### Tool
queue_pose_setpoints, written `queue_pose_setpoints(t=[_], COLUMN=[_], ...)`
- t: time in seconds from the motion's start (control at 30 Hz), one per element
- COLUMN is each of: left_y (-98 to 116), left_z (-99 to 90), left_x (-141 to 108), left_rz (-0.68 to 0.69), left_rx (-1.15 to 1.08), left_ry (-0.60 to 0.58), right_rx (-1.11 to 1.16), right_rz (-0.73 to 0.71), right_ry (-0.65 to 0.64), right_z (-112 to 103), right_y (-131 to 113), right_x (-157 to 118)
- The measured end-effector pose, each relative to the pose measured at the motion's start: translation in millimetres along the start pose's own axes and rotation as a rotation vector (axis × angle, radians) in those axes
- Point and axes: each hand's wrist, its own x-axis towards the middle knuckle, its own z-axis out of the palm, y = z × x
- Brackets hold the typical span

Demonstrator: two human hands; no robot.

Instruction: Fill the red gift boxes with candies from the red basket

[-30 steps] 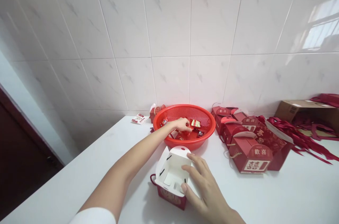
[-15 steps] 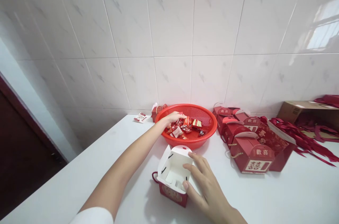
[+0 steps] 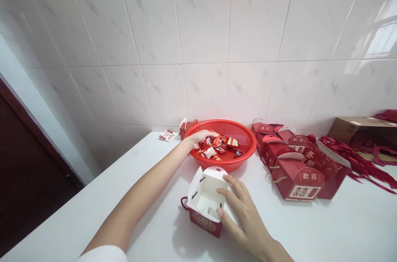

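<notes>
My left hand (image 3: 201,137) reaches into a red plastic basket (image 3: 248,155), over a pile of wrapped candies (image 3: 221,146). Its fingers stretch across the candies, with the thumb and undersides hidden, so I cannot see whether it grips any. In front of the basket stands a small red gift box (image 3: 203,224), its white flaps raised. The box's white inside faces me, and a dark red cord loop sticks out on the left. Around the box's right edge my right hand (image 3: 243,212) is curved, thumb at the near side and fingers at the far side.
Several red gift boxes (image 3: 299,179) stand grouped to the right. Dark red ribbons (image 3: 356,163) lie beyond them, beside a cardboard box (image 3: 349,127). Behind the basket's left rim sits a small red box (image 3: 185,125), near a printed card (image 3: 168,135). A tiled wall (image 3: 204,88) backs the white table (image 3: 149,229).
My left hand has shifted slightly among the candies, and the wrappers beneath it have moved. My right hand stays at the box. The camera view has shifted a little.
</notes>
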Motion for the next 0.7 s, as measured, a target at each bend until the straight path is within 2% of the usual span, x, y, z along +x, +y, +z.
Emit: queue_pose_setpoints(t=[0.07,0.13,0.27,0.37,0.47,0.57,0.63,0.7], left_y=[2,5,17,25,26,22,18,14], left_z=[4.3,8.8,22.9,37.2,47.8,50.1,48.7,47.1], left_x=[-11,-23,-51,-73,-90,-103,-107,-108], left_rz=[0.033,0.078,0.103,0.088,0.013,-0.12,-0.125,-0.055], left_rx=[0.014,0.12,0.545,0.882,1.122,1.188,1.16,1.136], left_ry=[-0.029,-0.109,-0.392,-0.53,-0.512,-0.44,-0.408,-0.346], right_rx=[-0.009,-0.018,-0.011,0.025,0.03,0.029,0.037,0.048], right_rz=[0.029,0.073,0.147,0.167,0.178,0.202,0.206,0.198], right_ry=[0.012,0.016,-0.011,-0.044,-0.056,-0.06,-0.064,-0.062], right_z=[0,0,0,0,-1,-2,-2,-1], right_y=[0,0,1,2,2,2,2,2], right_x=[-1,-2,-3,-3,-3,-2,-2,-2])
